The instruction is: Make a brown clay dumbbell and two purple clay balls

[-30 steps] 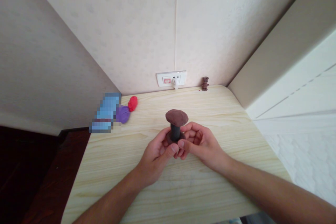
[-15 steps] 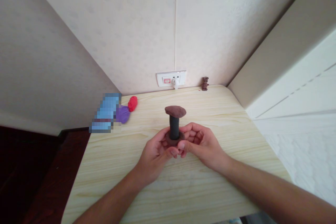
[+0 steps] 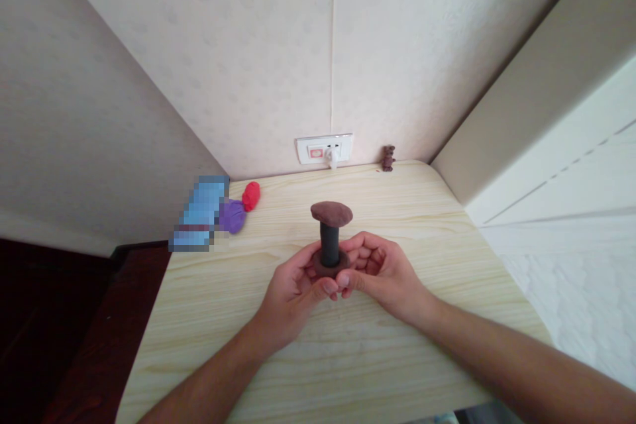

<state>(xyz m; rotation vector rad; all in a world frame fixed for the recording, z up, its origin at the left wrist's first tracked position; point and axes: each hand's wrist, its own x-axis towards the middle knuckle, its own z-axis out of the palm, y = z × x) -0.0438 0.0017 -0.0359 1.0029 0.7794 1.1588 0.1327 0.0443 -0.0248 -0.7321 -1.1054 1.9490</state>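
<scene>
Between my hands stands a clay model: a dark grey column with a flattened brown cap on top and a round brown base below. My left hand curls around the base from the left, its thumb along the front edge. From the other side my right hand grips the same base, thumb in front and fingers bent behind. The two thumbs nearly meet at the front. Parts of the base and several fingertips are hidden. The model is upright, held over the wooden table.
At the back left lie a purple lump, a red lump and a blurred-out blue packet. A small brown bear figure stands at the back right. A wall socket with a white plug is behind the table.
The model's cap tips very slightly towards me, showing a little more of its top. Both hands keep their hold in almost the same place.
</scene>
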